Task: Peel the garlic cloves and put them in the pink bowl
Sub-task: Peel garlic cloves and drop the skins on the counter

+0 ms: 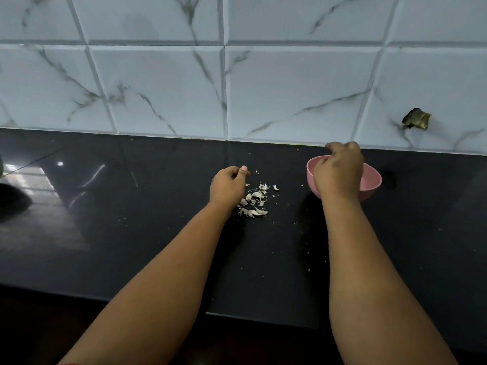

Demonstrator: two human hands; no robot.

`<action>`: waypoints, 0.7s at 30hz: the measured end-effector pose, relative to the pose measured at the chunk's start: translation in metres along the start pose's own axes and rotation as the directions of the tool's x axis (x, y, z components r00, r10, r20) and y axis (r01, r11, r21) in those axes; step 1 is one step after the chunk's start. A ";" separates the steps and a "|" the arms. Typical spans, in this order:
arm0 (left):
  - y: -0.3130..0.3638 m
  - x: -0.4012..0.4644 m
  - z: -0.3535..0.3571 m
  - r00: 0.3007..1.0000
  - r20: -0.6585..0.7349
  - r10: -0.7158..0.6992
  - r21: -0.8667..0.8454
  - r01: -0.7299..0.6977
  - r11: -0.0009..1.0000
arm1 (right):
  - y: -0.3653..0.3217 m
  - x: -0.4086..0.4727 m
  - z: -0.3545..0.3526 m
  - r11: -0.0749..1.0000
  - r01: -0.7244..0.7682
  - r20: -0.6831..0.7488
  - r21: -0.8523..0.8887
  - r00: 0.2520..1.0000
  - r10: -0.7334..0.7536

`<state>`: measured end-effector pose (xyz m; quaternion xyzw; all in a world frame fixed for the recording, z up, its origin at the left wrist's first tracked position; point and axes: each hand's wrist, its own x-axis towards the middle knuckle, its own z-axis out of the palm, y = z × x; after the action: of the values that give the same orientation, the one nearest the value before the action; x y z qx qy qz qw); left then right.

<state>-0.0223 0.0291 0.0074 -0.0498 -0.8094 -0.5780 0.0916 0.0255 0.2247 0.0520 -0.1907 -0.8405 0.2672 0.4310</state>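
Observation:
The pink bowl (373, 180) stands on the black counter near the wall, right of centre. My right hand (338, 171) hovers over its left half, back up, with fingers bunched and pointing down into it. The hand hides the fingertips and most of the bowl's inside, so I see no clove there. A small pile of white garlic skins (255, 200) lies left of the bowl. My left hand (228, 184) rests beside that pile with fingers curled in and the thumb against the forefinger. Nothing shows in its grip.
The glossy black counter (131, 219) runs to a marble-patterned tiled wall (237, 88) just behind the bowl. A broken dark hole (416, 119) marks the wall at the right. A dark object (13, 198) sits at the far left edge. Tiny skin crumbs dot the counter.

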 end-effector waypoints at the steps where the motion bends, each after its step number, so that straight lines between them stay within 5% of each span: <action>1: 0.000 0.001 -0.002 1.000 -0.004 0.000 0.007 0.000 1.000 | -0.003 -0.001 0.001 0.997 0.067 -0.017 0.025 0.998 -0.066; 5: -0.001 0.001 -0.006 1.000 -0.026 -0.004 0.021 0.005 1.000 | -0.017 -0.015 0.019 0.931 0.328 -0.028 0.162 0.944 -0.328; 10: -0.003 0.004 -0.008 0.998 -0.058 -0.025 0.038 0.027 0.999 | -0.026 -0.041 0.054 0.884 0.378 0.255 0.275 0.858 -0.446; 15: -0.005 0.006 -0.008 0.996 -0.082 -0.024 0.053 0.029 0.998 | -0.010 -0.047 0.076 0.925 0.360 0.645 0.123 0.679 -0.350; 21: -0.002 0.006 -0.005 0.997 -0.042 -0.062 -0.008 0.061 0.998 | -0.019 -0.048 0.072 0.910 0.385 0.615 0.151 0.685 -0.391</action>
<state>-0.0278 0.0235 0.0083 -0.0130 -0.8063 -0.5844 0.0906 -0.0093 0.1627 -0.0014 0.0946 -0.9554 0.2220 0.1705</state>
